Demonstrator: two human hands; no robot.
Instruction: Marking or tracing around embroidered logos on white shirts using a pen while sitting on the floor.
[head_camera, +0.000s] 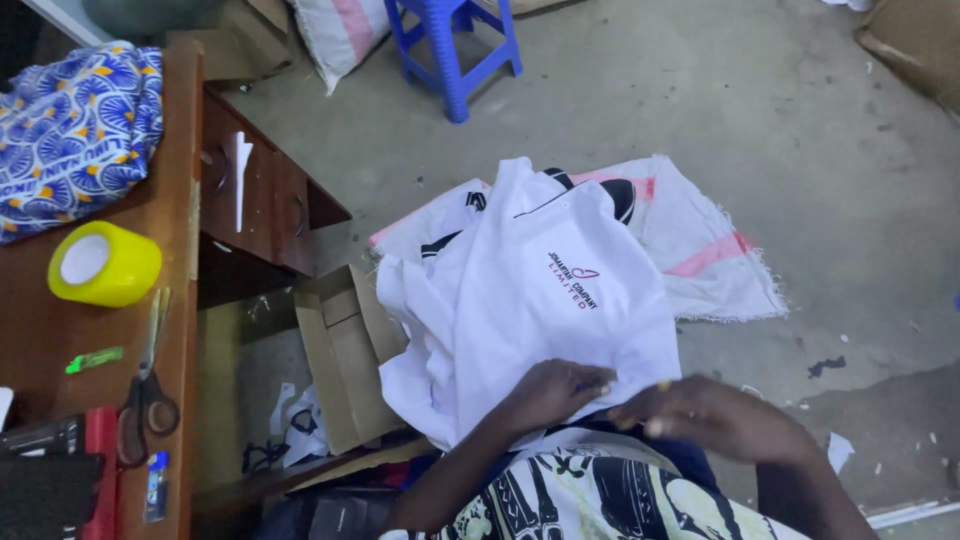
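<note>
A white polo shirt (540, 300) with black trim and a small printed chest logo lies spread over my lap and over more white shirts beneath it. My left hand (555, 392) presses on the shirt's lower edge, fingers curled onto the fabric. My right hand (700, 412) is just to its right at the same edge, fingers bent and blurred; what it grips is unclear. A white woven sack (710, 255) with pink stripes lies on the floor under the shirts.
A wooden table (170, 220) at the left holds patterned blue cloth (75, 130), a yellow tape roll (103, 263), scissors (148, 385) and a green marker (94, 359). A cardboard box (345, 350) stands beside it. A blue plastic stool (455, 45) stands on the concrete floor beyond.
</note>
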